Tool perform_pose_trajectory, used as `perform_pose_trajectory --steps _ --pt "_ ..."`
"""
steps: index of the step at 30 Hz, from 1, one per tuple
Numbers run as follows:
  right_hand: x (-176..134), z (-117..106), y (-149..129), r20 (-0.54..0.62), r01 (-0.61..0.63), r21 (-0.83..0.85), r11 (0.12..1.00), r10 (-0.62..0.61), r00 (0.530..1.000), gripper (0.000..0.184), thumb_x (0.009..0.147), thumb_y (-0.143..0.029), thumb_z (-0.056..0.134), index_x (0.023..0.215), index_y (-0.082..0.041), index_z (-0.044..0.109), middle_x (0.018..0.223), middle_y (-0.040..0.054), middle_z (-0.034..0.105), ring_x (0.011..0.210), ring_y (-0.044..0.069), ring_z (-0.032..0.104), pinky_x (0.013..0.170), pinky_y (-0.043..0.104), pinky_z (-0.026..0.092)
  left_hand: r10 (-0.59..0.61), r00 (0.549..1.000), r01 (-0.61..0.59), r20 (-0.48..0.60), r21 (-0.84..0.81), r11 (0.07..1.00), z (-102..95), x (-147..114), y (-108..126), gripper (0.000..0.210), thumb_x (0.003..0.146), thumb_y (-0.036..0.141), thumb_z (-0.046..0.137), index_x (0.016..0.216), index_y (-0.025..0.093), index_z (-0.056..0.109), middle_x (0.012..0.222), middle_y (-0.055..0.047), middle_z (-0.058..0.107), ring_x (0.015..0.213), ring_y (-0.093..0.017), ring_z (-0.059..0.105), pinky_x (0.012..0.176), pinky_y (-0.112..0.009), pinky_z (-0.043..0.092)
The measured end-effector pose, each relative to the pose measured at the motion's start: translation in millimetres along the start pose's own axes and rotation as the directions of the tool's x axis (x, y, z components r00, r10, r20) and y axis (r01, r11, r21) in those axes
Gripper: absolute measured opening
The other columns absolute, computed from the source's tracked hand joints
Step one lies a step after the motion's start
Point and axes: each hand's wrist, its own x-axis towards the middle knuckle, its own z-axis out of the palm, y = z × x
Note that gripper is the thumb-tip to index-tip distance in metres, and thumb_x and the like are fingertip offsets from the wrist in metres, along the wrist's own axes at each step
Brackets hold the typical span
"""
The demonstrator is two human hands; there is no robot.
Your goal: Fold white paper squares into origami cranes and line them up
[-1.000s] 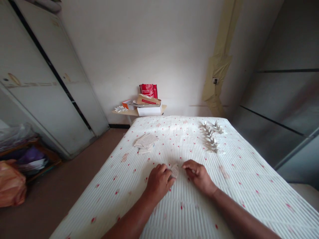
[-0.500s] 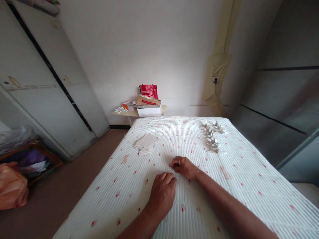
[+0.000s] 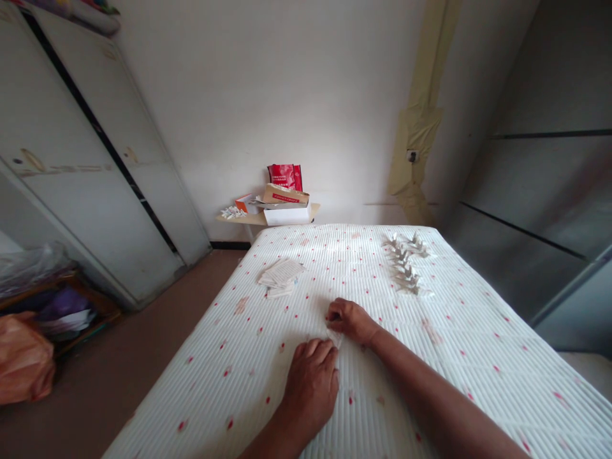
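Observation:
A small piece of printed paper (image 3: 336, 336) lies on the bed between my two hands, mostly covered by them. My right hand (image 3: 352, 320) pinches its far edge with curled fingers. Nearer to me, my left hand (image 3: 313, 377) is closed, its fingertips pressing on the near edge of the same sheet. Beyond my hands to the left rests a loose stack of printed paper pieces (image 3: 282, 274). Several folded paper cranes (image 3: 404, 261) stand in a cluster at the far right of the bed.
A white quilted cover with red dots spreads over the bed (image 3: 392, 395). Behind its far end, a small table (image 3: 255, 218) carries a white box (image 3: 287, 215), a red bag (image 3: 285, 176) and small white pieces. Sliding-door cabinets stand left, and an orange bag (image 3: 23, 360) sits low at left.
My left hand has drawn slightly toward me, its fingers a little straighter, showing more of the paper. My right hand keeps its pinch nearly in place.

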Motion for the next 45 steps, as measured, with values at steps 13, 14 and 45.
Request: perform_pose_trajectory --steps 13,14,45 --pt "-13.6 1.1 16.3 -0.103 0.078 0.197 0.977 -0.059 0.993 0.022 0.066 -0.010 0.065 0.085 -0.017 0.057 0.081 -0.0001 0.054 0.069 0.012 0.052 0.064 0.023 0.042 -0.001 0.999 0.000 -0.040 -0.019 1.000 -4.7 0.9 -0.4 0.032 0.074 0.013 0.047 0.102 0.021 0.061 0.122 -0.006 0.055 0.121 -0.025 0.040 0.101 -0.049 0.035" --pt "-17.5 2.3 16.7 -0.113 0.113 0.193 0.975 -0.092 0.989 0.027 0.064 -0.010 0.067 0.089 -0.017 0.056 0.086 0.0013 0.054 0.076 0.013 0.053 0.068 0.024 0.043 -0.001 0.999 0.000 -0.039 -0.015 1.000 -4.2 0.8 -0.6 0.032 0.074 0.013 0.047 0.102 0.020 0.061 0.123 -0.006 0.055 0.122 -0.026 0.040 0.101 -0.050 0.034" --pt "-5.2 5.0 2.4 -0.100 -0.081 0.003 0.997 0.081 0.992 0.009 0.071 -0.009 0.056 0.075 -0.017 0.059 0.083 0.0014 0.053 0.075 0.012 0.053 0.069 0.022 0.040 -0.004 1.000 0.004 -0.007 0.004 1.000 -7.8 2.3 5.2 0.030 0.076 0.012 0.045 0.099 0.020 0.061 0.113 -0.003 0.059 0.112 -0.022 0.046 0.100 -0.044 0.035"
